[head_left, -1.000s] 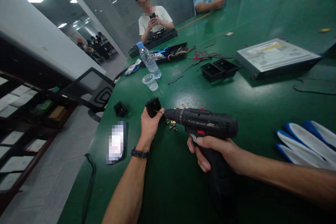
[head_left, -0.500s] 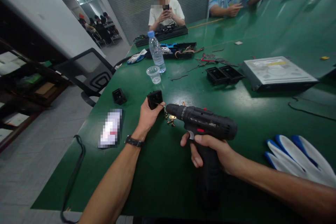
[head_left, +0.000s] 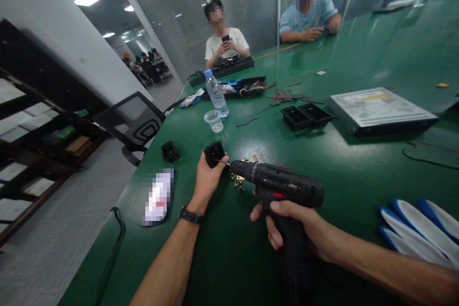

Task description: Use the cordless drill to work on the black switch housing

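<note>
Black box (head_left: 214, 154) sits gripped in the left hand (head_left: 208, 175), above its wrist.

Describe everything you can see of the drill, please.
The drill is black and looks mostly plastic, with a ringed collar behind the chuck, red details on its top and side, and pale, unreadable marks on the body. It lies roughly level, nose toward the left hand, handle down in the right hand. A thin bit points at the small black box in the left hand; whether its tip touches is unclear. The handle's base is lost in shadow.
</note>
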Motion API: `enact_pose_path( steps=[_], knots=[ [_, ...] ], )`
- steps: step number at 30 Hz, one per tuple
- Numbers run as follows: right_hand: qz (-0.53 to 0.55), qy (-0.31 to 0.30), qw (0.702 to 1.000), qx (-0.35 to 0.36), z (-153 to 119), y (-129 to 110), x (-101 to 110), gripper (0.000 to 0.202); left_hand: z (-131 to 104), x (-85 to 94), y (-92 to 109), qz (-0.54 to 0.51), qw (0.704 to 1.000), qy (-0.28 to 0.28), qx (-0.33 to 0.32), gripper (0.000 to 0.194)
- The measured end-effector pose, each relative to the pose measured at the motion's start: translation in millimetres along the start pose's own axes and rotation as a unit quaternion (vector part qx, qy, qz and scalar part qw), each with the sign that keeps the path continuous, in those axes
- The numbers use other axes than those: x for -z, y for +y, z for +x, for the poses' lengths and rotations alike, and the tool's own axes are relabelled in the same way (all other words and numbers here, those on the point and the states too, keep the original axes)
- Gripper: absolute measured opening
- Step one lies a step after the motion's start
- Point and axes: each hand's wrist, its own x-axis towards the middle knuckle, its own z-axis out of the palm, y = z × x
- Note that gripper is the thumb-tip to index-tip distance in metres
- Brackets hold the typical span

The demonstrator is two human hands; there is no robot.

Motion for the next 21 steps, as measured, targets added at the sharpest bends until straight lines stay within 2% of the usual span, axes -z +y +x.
enact_pose_path(
  steps=[10,17,21],
  knots=[
    [-0.022,0.016,0.999,0.040,-0.3,6.9,0.1,0.043,1.2,-0.8,-8.8,-0.008,1.000,-0.005,-0.019,0.047],
    [-0.041,-0.009,0.995,0.092,-3.8,8.8,-0.3,0.038,1.2,-2.9,-8.8,-0.026,0.999,-0.013,-0.024,0.046],
    [-0.109,-0.030,0.992,0.063,-6.9,4.2,-1.7,0.042,1.0,-3.5,-7.7,-0.021,0.999,-0.010,-0.024,0.046]
  ],
)
